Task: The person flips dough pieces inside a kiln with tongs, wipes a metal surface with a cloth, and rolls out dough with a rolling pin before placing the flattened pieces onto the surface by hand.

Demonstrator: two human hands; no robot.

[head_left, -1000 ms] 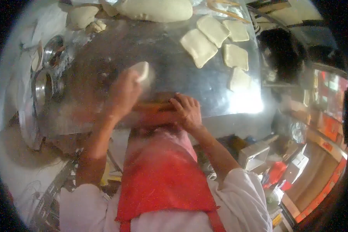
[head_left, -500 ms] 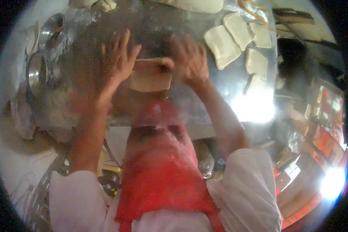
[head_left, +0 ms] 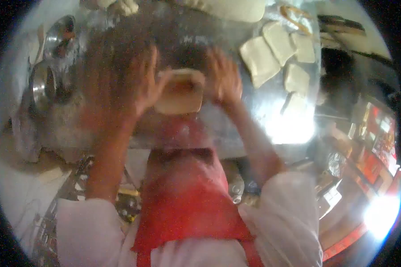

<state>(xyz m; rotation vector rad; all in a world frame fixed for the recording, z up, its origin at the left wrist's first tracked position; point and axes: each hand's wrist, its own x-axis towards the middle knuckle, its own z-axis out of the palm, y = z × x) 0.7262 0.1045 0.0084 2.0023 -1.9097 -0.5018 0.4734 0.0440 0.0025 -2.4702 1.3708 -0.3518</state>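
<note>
The left hand (head_left: 146, 85) and right hand (head_left: 226, 79) stand apart, fingers extended, with the dough sheet (head_left: 177, 105) between them, any contact hidden by blur, where level, matching pressure from both palms would likely best keep its thickness even.

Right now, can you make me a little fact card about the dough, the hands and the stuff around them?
Middle dough: flat, on the table
Left hand: open, blurred, by the dough's left edge; touching unclear
Right hand: open, on its right side
Other flat dough pieces: five, farther right
Big dough: top of picture
Metal bowls: two, at left
Apron: red
</note>
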